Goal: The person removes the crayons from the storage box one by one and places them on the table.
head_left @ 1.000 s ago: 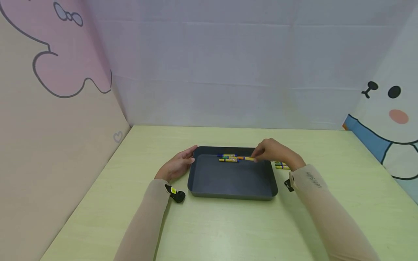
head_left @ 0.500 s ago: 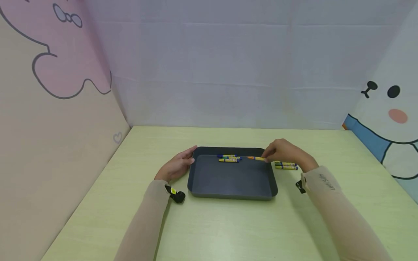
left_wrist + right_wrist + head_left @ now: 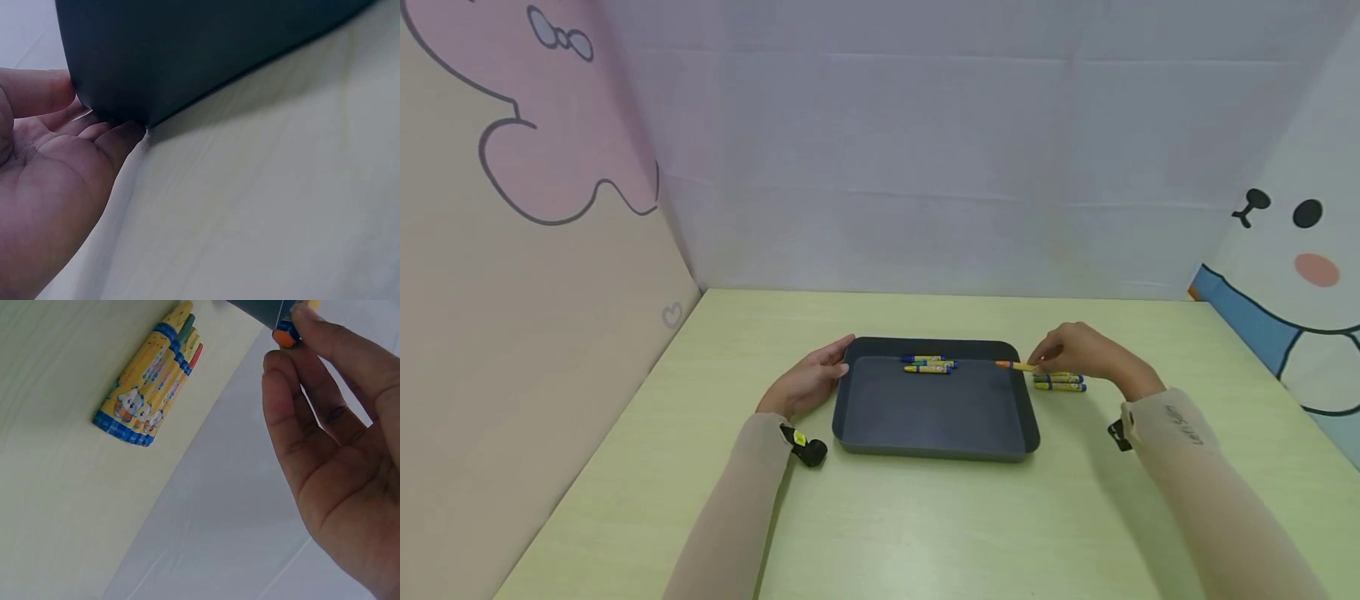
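Orange-tipped crayon (image 3: 1013, 365) is pinched at the fingertips of the right hand (image 3: 1086, 354), held level over the right rim of the dark grey tray (image 3: 932, 446), its tip pointing inward over the tray. The right wrist view confirms the grip: thumb and forefinger closed on the crayon (image 3: 286, 334), remaining fingers loosely extended.

Left hand (image 3: 808, 379) lies flat against the tray's left wall, fingers straight and tucked along the lower edge, as the left wrist view shows (image 3: 94, 134); it braces the tray and grasps nothing.

Three crayons (image 3: 928, 363) lie together inside the tray near its far wall. A further small cluster of crayons (image 3: 1060, 382) rests on the pale green bench (image 3: 925, 533) just beside the tray's right side, directly under the right hand.

Judgement: a crayon is being carried between the tray and the bench cluster; which way cannot be settled from this moment alone. The next move calls for a controlled lowering and release, keeping the crayon parallel to its neighbours so it does not roll.
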A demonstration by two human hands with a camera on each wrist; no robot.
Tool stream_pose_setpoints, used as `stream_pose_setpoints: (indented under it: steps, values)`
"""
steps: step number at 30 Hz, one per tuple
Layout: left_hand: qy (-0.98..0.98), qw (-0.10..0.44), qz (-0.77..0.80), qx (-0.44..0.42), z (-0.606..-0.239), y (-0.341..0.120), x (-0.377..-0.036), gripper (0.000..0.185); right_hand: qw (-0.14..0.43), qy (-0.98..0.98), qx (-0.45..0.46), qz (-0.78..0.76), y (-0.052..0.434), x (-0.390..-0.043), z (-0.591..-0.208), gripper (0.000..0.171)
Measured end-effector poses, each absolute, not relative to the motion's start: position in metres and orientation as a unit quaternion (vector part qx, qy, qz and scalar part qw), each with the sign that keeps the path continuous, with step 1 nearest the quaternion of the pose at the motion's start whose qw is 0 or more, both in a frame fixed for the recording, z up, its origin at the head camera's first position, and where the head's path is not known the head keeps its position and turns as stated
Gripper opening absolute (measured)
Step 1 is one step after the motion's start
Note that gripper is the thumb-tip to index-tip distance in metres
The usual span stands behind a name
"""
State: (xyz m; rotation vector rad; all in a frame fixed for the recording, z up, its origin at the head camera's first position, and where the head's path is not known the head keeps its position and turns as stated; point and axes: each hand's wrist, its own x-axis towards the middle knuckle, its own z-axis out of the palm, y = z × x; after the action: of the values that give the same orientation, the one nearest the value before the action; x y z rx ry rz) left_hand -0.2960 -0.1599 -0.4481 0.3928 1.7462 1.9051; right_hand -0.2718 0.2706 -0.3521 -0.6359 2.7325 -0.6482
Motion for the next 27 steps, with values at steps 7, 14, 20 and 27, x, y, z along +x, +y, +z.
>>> stream_pose_setpoints:
  steps: [7,14,20,27]
  values:
    - [0.644,0.262,0.705,0.142,-0.447,-0.159,-0.295,0.065,0.132,0.944,-0.207,-0.219,0.283,-0.27,-0.355,0.019]
    - [0.647,0.261,0.702,0.146,-0.446,-0.159,-0.295,0.065,0.142,0.945,-0.197,-0.221,0.291,-0.267,-0.356,0.024]
    - [0.648,0.261,0.7,0.144,-0.447,-0.159,-0.295,0.065,0.149,0.943,-0.195,-0.224,0.302,-0.267,-0.361,0.022]
    - [0.648,0.264,0.7,0.144,-0.445,-0.159,-0.295,0.066,0.158,0.943,-0.188,-0.226,0.311,-0.263,-0.364,0.023]
